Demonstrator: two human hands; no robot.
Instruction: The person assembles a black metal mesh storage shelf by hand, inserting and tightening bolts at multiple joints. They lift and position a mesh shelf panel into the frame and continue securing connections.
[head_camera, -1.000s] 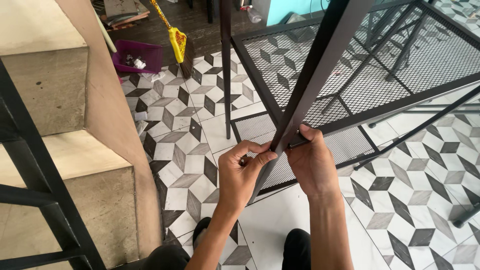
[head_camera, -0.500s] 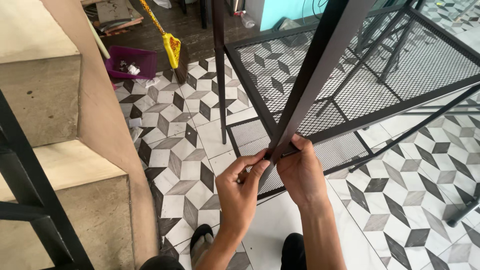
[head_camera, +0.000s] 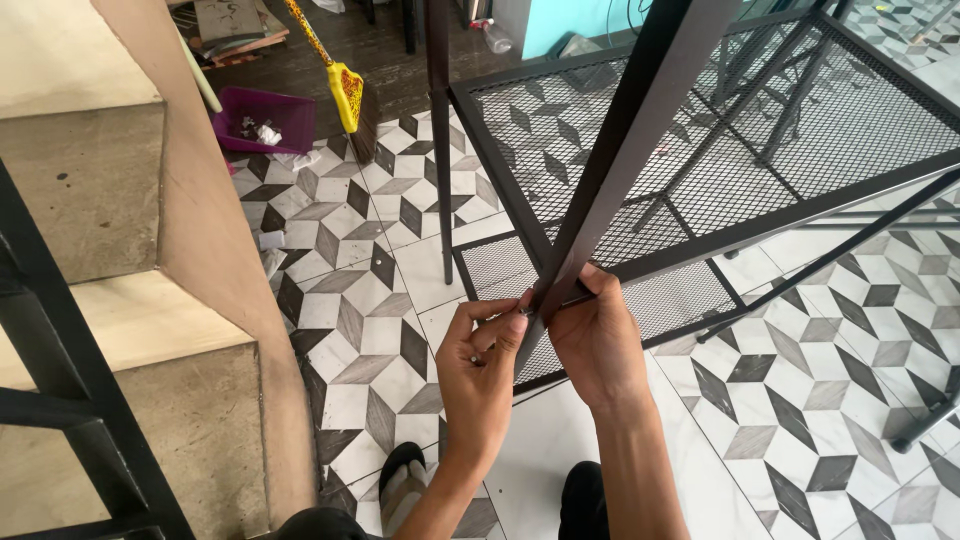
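Dark metal bar (head_camera: 640, 130) slants from upper right down to frame centre, where left hand (head_camera: 480, 370) and right hand (head_camera: 598, 345) pinch its lower end.

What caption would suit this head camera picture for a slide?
Left hand and right hand pinch a dark metal post of a mesh shelf rack above patterned floor tiles.

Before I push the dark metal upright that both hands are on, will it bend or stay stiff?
The dark metal upright is probably stiff: it runs straight. It looks joined to the mesh shelf, so a push would likely shift the whole rack. The left hand and right hand pinch it near the lower shelf.
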